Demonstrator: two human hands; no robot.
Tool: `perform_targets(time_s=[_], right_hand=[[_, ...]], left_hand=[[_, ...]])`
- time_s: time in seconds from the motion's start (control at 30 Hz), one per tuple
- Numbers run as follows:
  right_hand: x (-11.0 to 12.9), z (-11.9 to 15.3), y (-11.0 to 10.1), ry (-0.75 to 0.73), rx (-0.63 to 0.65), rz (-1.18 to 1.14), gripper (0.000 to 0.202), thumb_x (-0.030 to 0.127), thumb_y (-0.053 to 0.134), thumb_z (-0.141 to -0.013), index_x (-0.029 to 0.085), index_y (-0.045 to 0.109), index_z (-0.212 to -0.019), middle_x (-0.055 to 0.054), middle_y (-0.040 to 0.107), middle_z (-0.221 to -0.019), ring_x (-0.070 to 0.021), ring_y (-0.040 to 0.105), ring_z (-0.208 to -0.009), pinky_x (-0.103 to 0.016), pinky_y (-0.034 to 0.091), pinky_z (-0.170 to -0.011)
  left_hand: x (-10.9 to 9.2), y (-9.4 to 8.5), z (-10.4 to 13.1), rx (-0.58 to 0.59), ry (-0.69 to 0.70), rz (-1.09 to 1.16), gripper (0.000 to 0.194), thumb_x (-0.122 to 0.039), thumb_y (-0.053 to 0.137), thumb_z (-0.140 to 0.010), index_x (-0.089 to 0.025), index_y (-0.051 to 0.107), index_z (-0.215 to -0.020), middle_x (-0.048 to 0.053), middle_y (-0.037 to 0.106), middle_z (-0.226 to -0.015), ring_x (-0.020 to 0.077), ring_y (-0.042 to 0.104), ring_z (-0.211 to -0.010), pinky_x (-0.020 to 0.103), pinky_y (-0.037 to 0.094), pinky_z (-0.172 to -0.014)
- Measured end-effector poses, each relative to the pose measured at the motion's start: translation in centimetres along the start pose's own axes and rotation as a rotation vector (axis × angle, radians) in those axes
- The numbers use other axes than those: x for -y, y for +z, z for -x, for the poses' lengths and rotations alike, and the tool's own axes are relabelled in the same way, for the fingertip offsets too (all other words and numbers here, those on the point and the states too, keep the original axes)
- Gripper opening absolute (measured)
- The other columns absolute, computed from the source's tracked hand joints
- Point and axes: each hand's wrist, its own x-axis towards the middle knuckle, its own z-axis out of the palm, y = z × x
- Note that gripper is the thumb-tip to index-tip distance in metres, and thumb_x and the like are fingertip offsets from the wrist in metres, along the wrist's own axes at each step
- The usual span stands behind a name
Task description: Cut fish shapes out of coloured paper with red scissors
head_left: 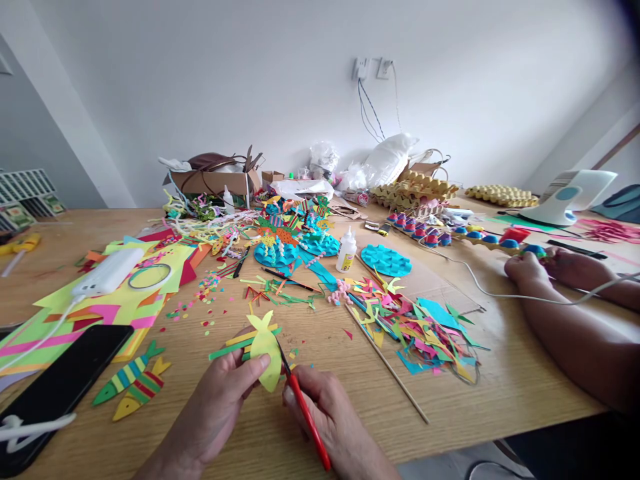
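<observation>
My left hand pinches a yellow paper fish near the table's front edge, thumb on top. Green and yellow paper strips stick out sideways from behind the fish. Red-handled scissors are in my right hand, their dark blades against the fish's right edge. How far the blades are parted is hard to see. To the left lie two finished-looking striped paper fish, a green one and a yellow one.
A black phone and a white power bank lie left on colored paper. Paper scraps and a wooden stick lie right. A glue bottle stands mid-table. Another person's hands hold a painted egg-carton strip.
</observation>
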Motion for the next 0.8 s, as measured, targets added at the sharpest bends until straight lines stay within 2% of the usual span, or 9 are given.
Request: perform_targets(time_s=[0.23,0.43,0.63,0.8], right_hand=[[-0.03,0.00,0.03,-0.025,-0.010,-0.012,0.035,0.041,0.037,-0.084,0.019,0.034,-0.058,0.006,0.028,-0.052,-0.0082,0.028,-0.049,-0.021,0.023,-0.047],[-0.01,-0.10,-0.10,-0.029,-0.018,0.027,0.035,0.041,0.039,-0.083,0.019,0.034,-0.057,0.006,0.030,-0.052,-0.0081,0.028,-0.049,-0.021,0.023,-0.046],[0.13,-0.06,-0.25,-0.006,0.017,0.020,0.031,0.035,0.041,-0.084,0.019,0.034,-0.058,0.006,0.030,-0.053,-0.0080,0.028,-0.050,-0.020,0.023,-0.046],[0.09,-0.06,-0.20,-0.012,0.011,0.034,0.032,0.036,0.041,-0.084,0.019,0.033,-0.058,0.006,0.031,-0.053,-0.0080,0.029,-0.050,-0.020,0.022,-0.046]], left_hand=[[-0.08,0.00,0.08,-0.002,-0.004,-0.022,0.024,-0.020,0.065,-0.068,-0.018,0.069,-0.091,0.001,0.071,-0.077,0.0186,0.061,-0.082,0.024,0.045,-0.070],[-0.34,-0.07,0.13,-0.022,-0.015,-0.035,0.018,-0.028,0.068,-0.066,-0.018,0.070,-0.081,0.001,0.069,-0.078,0.0194,0.059,-0.084,0.024,0.046,-0.069],[-0.30,-0.28,0.14,0.010,-0.022,-0.058,0.010,-0.023,0.067,-0.066,-0.018,0.070,-0.075,0.001,0.069,-0.080,0.0193,0.058,-0.086,0.025,0.044,-0.070],[-0.42,-0.33,0.17,0.038,-0.038,-0.085,0.015,-0.023,0.066,-0.067,-0.019,0.070,-0.081,0.001,0.069,-0.084,0.0205,0.057,-0.090,0.027,0.044,-0.075]])
